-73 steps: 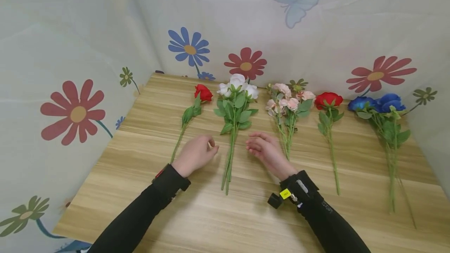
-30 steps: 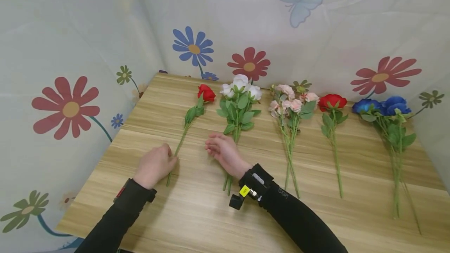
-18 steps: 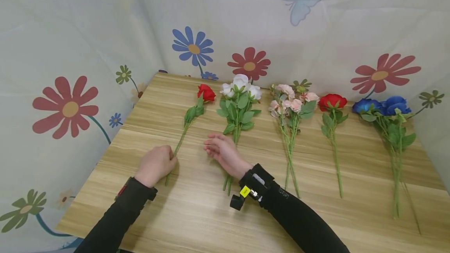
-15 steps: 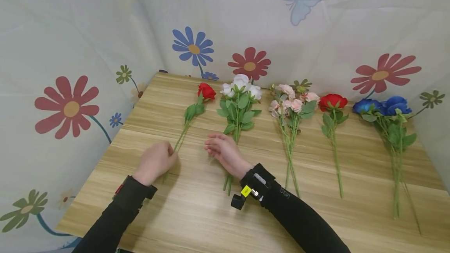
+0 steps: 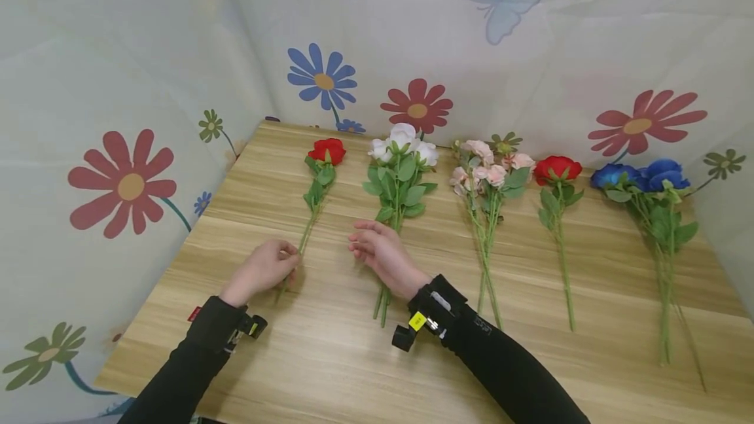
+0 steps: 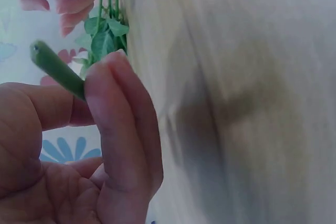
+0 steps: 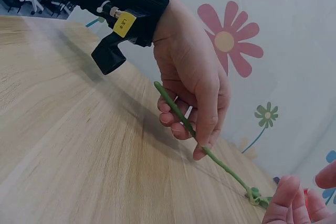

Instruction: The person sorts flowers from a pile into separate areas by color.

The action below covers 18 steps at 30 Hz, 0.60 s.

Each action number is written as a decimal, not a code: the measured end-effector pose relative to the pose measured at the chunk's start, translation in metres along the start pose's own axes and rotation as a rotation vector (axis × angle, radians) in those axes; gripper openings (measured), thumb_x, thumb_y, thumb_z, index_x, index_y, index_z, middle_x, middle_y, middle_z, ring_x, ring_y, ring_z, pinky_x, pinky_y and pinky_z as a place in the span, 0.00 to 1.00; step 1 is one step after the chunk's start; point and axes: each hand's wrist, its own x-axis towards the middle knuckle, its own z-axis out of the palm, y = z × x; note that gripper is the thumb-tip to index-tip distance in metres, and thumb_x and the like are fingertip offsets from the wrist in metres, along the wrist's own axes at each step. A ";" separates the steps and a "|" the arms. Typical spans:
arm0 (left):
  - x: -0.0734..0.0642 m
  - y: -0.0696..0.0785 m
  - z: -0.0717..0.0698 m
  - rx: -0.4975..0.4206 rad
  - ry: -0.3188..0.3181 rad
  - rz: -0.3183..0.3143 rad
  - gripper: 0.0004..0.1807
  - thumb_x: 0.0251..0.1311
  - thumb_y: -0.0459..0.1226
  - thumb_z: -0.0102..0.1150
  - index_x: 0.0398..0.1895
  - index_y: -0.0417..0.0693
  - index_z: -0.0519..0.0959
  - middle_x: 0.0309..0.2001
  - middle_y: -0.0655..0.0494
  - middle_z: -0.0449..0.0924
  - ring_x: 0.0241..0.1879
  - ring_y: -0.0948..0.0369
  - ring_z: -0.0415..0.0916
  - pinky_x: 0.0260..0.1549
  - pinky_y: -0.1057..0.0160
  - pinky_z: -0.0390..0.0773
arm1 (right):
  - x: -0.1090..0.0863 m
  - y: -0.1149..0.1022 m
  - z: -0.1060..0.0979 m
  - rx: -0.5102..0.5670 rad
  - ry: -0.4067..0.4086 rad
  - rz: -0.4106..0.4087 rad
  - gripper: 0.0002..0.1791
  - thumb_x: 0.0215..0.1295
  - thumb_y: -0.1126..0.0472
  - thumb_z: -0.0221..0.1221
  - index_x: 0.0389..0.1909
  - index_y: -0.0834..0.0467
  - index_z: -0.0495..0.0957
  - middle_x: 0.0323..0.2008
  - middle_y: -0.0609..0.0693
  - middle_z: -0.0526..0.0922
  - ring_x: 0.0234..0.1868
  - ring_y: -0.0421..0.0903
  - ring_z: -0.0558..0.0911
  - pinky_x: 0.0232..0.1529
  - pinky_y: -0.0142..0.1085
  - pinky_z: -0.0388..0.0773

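Note:
My left hand (image 5: 265, 270) pinches the lower stem of a red rose (image 5: 326, 151) on the left of the table. In the left wrist view the cut end of the green stem (image 6: 58, 72) pokes out past the thumb and fingertips. The right wrist view shows this stem (image 7: 228, 170) slanting from the pinch, with the hand close over the wood. My right hand (image 5: 385, 257) holds nothing, its fingers loosely bent, above the stems of the white flowers (image 5: 403, 142). It partly hides those stems.
To the right on the wooden table (image 5: 330, 358) lie pink flowers (image 5: 485, 165), a second red rose (image 5: 556, 169) and blue flowers (image 5: 662, 175), blooms toward the back. A printed cloth (image 5: 365, 12) hangs behind the table's back edge and along its left side.
My left hand has moved left and nearer, taken hold of the red rose's stem, and lately turned it, so the bloom shifted left. My right hand has moved left over the white flowers' stems.

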 end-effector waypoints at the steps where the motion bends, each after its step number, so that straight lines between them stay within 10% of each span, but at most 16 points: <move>1: 0.000 -0.001 0.001 -0.006 -0.012 -0.002 0.18 0.72 0.34 0.48 0.55 0.25 0.73 0.29 0.46 0.84 0.22 0.63 0.77 0.23 0.65 0.76 | -0.001 0.000 0.000 0.000 -0.001 -0.003 0.24 0.71 0.70 0.48 0.67 0.69 0.64 0.41 0.51 0.76 0.38 0.40 0.79 0.42 0.27 0.76; 18: -0.001 0.003 0.009 -0.274 -0.152 0.000 0.17 0.76 0.36 0.49 0.55 0.29 0.72 0.32 0.51 0.83 0.28 0.65 0.82 0.30 0.65 0.85 | -0.007 -0.005 -0.011 -0.015 0.002 -0.033 0.25 0.70 0.71 0.47 0.67 0.70 0.62 0.40 0.49 0.78 0.37 0.39 0.80 0.43 0.28 0.77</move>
